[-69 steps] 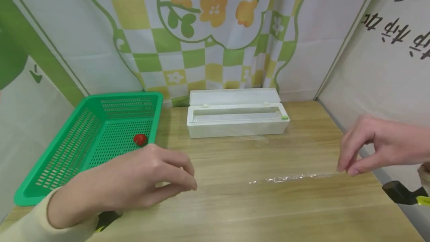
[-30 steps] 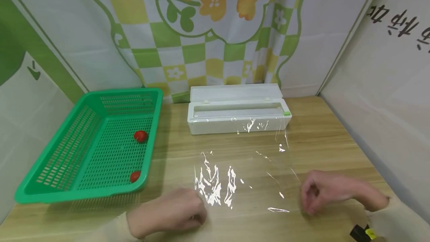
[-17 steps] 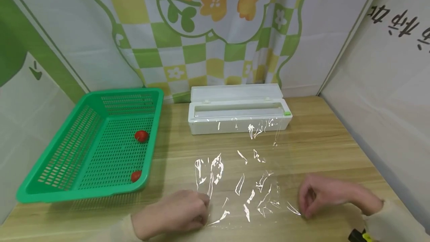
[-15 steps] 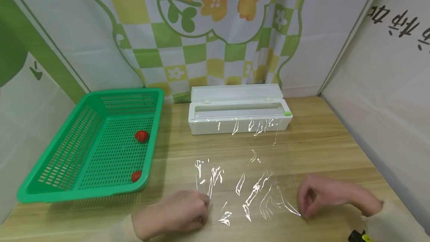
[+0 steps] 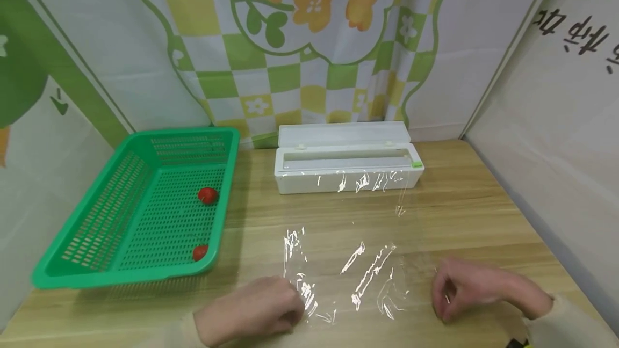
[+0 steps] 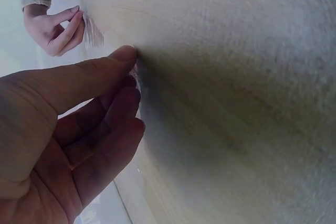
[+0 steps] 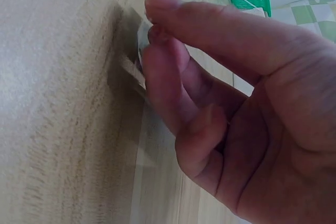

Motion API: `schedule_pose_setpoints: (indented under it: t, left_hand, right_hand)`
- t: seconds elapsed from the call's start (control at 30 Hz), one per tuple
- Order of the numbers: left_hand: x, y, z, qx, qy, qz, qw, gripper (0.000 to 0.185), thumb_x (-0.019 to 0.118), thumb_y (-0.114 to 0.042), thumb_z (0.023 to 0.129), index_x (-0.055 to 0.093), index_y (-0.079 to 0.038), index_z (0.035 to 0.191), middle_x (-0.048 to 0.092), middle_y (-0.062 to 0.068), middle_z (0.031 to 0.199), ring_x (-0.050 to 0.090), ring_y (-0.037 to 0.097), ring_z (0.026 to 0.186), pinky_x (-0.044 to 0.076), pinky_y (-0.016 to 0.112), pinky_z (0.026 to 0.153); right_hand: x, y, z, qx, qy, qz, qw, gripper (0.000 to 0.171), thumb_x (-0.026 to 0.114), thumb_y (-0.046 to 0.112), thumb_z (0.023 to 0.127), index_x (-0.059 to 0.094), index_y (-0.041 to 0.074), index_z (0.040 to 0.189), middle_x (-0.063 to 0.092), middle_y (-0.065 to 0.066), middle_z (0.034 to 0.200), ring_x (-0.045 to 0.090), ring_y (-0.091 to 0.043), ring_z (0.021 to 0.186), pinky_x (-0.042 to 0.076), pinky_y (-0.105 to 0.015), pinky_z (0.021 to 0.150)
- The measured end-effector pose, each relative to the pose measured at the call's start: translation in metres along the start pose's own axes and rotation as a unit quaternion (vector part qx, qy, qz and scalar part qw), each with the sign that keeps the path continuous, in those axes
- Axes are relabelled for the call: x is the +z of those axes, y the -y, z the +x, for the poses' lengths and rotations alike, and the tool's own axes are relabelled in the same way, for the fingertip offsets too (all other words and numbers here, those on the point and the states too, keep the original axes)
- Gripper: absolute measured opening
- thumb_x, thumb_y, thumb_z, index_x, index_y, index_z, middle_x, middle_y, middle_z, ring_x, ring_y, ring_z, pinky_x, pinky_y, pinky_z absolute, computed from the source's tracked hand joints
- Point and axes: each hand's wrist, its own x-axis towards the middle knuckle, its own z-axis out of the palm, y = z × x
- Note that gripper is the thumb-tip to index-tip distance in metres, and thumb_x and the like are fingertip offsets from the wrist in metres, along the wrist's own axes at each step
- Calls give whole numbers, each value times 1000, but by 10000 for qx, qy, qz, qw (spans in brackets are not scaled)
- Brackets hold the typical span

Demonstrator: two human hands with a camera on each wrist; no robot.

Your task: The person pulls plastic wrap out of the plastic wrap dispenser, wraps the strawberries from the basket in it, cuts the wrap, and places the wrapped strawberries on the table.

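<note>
A pale wood-grain table (image 5: 474, 197) carries a long white plastic box (image 5: 309, 182) near its back edge; the box's hinged white lid (image 5: 344, 134) stands open behind its slot. Behind the box hangs a white fabric curtain (image 5: 314, 69) printed with green and yellow checks and orange flowers. To the right of the box rises a white side panel (image 5: 546, 133) with dark lettering; to its left, a white side panel with a green band (image 5: 58, 52).

Left of the box, and reaching nearer the person than it, sits a green perforated plastic basket (image 5: 176, 224) with two red, round, tomato-like fruits inside: one farther back (image 5: 208, 195), one nearer the person (image 5: 200, 252). A small green tab (image 5: 417, 165) marks the box's front right corner.

Clear, glinting plastic film (image 5: 358, 262) runs from the box's front edge toward the person, covering the table in front of it. Nearer the person than the box, the left hand (image 5: 256, 307) pinches the film's left corner between thumb and fingers, and the right hand (image 5: 471, 290) pinches its right corner, fingertips together.
</note>
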Motion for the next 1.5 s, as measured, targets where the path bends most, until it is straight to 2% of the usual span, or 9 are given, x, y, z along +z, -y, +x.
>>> schedule_pose_setpoints:
  t: [0.27, 0.43, 0.57, 0.7, 0.87, 1.03, 1.2, 1.37, 1.5]
  left_hand:
    - [1, -2, -3, 177, -135, -98, 9997, 33, 77, -14, 74, 50, -24, 58, 36, -19, 56, 30, -4, 53, 25, 8, 47]
    - [-1, -2, -8, 258, -208, 85, 9994, 29, 77, -14, 75, 54, -25, 60, 40, -19, 57, 31, -4, 55, 25, 8, 49]
    - [-4, -3, -14, 237, -339, 68, 9991, 21, 77, -14, 75, 66, -29, 66, 54, -23, 61, 39, -11, 57, 32, 4, 53]
    - [-10, -6, -21, 102, -352, -222, 9991, 15, 76, -15, 80, 78, -30, 84, 70, -23, 77, 56, -14, 70, 43, 4, 63]
    - [-25, -13, -26, 161, -329, -354, 9987, 13, 77, -17, 83, 79, -25, 93, 72, -19, 83, 58, -11, 74, 43, 3, 67]
    - [-47, -17, -34, 571, -1018, -229, 9929, 7, 75, -19, 86, 76, -23, 92, 71, -18, 84, 60, -10, 77, 45, 2, 71]
    - [-78, -8, -46, 692, -2128, -196, 9744, 8, 74, -16, 88, 74, -22, 93, 70, -15, 84, 61, -9, 76, 48, 3, 69]
    - [-115, 10, -58, 150, -2882, 13, 9574, 17, 78, -5, 80, 75, -16, 91, 72, -11, 83, 62, -4, 73, 50, 8, 64]
    - [-141, 28, -65, -730, -2885, 123, 9546, 18, 78, -2, 80, 75, -15, 91, 72, -11, 83, 62, -3, 72, 53, 14, 63]
  right_hand:
    - [-2, 1, -2, 349, 132, 214, 9991, 8, 80, 10, 75, 78, 14, 81, 72, 4, 67, 51, 15, 58, 49, -17, 44]
    - [-1, 0, -3, 360, 105, 344, 9987, 7, 79, 9, 76, 78, 12, 83, 73, 0, 68, 51, 14, 58, 49, -17, 43]
    - [1, -2, -3, 299, 24, 337, 9990, 8, 78, 6, 76, 77, 11, 83, 73, -1, 68, 51, 14, 59, 49, -18, 43]
    - [5, -2, -3, 234, -121, 167, 9995, 11, 79, 2, 73, 77, 10, 79, 72, -1, 65, 50, 15, 58, 49, -17, 43]
    - [8, -1, -1, 160, -233, -224, 9993, 14, 79, 1, 68, 75, 12, 75, 69, 3, 64, 48, 16, 59, 48, -14, 45]
    - [9, 1, 0, 228, -230, -397, 9987, 15, 80, 2, 66, 74, 13, 73, 67, 6, 62, 47, 16, 58, 47, -13, 45]
    - [12, 3, 1, 181, -315, -627, 9974, 18, 80, -1, 63, 72, 14, 69, 66, 7, 59, 46, 17, 57, 46, -11, 45]
    - [14, 6, 3, 94, -448, -958, 9943, 21, 77, -3, 60, 71, 16, 66, 64, 10, 58, 43, 19, 57, 43, -8, 45]
    - [14, 8, 4, 62, -494, -1089, 9928, 22, 76, -4, 59, 70, 17, 64, 63, 11, 57, 42, 19, 57, 41, -7, 45]
